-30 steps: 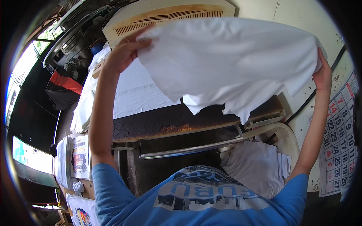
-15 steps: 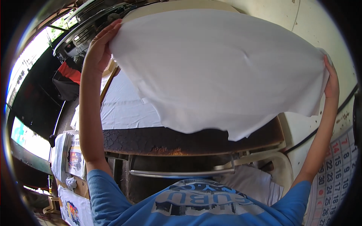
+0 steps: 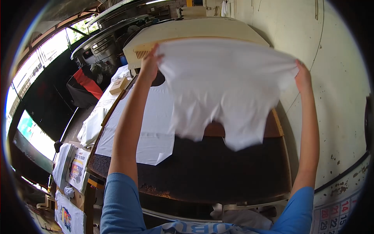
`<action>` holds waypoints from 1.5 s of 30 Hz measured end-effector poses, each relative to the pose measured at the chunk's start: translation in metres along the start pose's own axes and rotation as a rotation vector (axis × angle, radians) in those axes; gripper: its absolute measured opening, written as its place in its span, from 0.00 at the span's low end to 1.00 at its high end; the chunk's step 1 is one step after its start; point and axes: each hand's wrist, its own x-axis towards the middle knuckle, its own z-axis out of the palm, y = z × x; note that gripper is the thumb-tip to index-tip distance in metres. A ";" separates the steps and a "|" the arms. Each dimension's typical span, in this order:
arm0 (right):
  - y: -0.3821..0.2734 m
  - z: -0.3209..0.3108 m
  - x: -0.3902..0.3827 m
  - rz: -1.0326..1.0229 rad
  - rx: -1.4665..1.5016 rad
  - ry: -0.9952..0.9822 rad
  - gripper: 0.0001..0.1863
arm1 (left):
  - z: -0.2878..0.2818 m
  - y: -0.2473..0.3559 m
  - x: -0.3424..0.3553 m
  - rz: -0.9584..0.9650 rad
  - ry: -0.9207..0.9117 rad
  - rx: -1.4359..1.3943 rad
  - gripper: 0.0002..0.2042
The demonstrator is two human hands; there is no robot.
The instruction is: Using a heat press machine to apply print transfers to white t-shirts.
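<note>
A white piece of fabric (image 3: 222,85) hangs spread between my hands, slightly blurred along its lower part. My left hand (image 3: 152,62) pinches one upper corner; my right hand (image 3: 302,76) grips the other. Beneath is a dark, worn flat work surface (image 3: 233,167) with a rusty front edge and a brownish far section. Another white fabric piece (image 3: 132,140) lies flat on its left half. Behind the held cloth sits a cream machine housing (image 3: 183,29) with a vented front.
Stacked printed white fabrics (image 3: 76,169) lie at the lower left. A cardboard box (image 3: 119,85) rests on white cloth beside the surface. A red and black object (image 3: 85,84) stands farther left. A pale wall (image 3: 335,109) with a calendar runs along the right.
The fabric has moved away from me, showing more of the work surface, and its lower part now hangs in folds. My hands have come closer together than half a second ago, still gripping it.
</note>
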 end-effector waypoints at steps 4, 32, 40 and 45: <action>-0.018 -0.026 0.009 -0.110 0.046 0.043 0.18 | 0.041 0.014 0.008 -0.036 -0.049 -0.095 0.22; 0.193 -0.156 -0.215 0.599 -0.723 0.079 0.08 | -0.022 -0.140 -0.275 -0.566 -0.486 0.855 0.13; 0.178 -0.187 -0.239 0.259 -0.883 0.328 0.11 | 0.003 -0.095 -0.334 -0.461 -0.141 0.882 0.07; 0.179 -0.186 -0.256 0.170 -1.147 0.309 0.13 | -0.003 -0.090 -0.357 -0.397 -0.118 0.957 0.06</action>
